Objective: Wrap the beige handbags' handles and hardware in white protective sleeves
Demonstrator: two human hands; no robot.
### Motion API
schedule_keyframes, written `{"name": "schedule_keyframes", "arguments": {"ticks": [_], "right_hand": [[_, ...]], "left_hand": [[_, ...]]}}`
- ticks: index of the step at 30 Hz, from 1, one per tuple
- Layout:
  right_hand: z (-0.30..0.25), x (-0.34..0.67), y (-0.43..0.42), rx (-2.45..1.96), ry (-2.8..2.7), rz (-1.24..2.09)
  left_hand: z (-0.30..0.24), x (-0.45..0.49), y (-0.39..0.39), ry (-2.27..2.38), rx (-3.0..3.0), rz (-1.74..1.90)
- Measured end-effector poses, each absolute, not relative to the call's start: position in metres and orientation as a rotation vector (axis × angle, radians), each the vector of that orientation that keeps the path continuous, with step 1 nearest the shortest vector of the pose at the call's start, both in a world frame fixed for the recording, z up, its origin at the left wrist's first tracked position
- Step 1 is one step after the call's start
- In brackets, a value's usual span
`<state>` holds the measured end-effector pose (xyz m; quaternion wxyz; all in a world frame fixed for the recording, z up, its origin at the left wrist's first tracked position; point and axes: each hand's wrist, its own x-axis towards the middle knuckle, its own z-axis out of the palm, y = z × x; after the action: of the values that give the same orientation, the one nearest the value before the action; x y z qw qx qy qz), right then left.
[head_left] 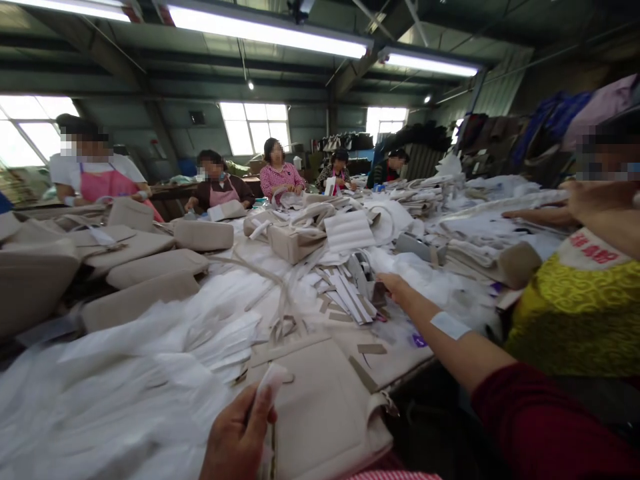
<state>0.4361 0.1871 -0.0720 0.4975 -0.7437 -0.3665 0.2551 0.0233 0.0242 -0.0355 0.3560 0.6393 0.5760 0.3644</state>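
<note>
My left hand [239, 430] is closed, thumb against fingers, on a small white slip [273, 381] at the near edge of a beige handbag [320, 407]. The bag lies flat in front of me, with a strap [280, 293] running away from its top. My right hand [393, 287] reaches out across the table beside a grey metallic object [361, 267], whose kind I cannot make out. Its fingertips are blurred, so whether they grip anything is unclear. A heap of narrow white and tan strips [345, 293] lies just left of that hand.
Several beige bags [150, 300] are piled on the left, and more bags [293, 243] lie mid-table. White wrapping sheets [125, 393] spread along the near left. Several people sit across the table; a person in a yellow patterned garment [575, 313] is close on my right.
</note>
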Motion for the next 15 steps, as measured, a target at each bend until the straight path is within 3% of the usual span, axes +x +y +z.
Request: {"name": "schedule_keyframes", "arguments": {"ticks": [15], "right_hand": [[-0.098, 0.428, 0.140, -1.997, -0.749, 0.742]], "left_hand": [[-0.041, 0.018, 0.031, 1.525, 1.897, 0.864]]}}
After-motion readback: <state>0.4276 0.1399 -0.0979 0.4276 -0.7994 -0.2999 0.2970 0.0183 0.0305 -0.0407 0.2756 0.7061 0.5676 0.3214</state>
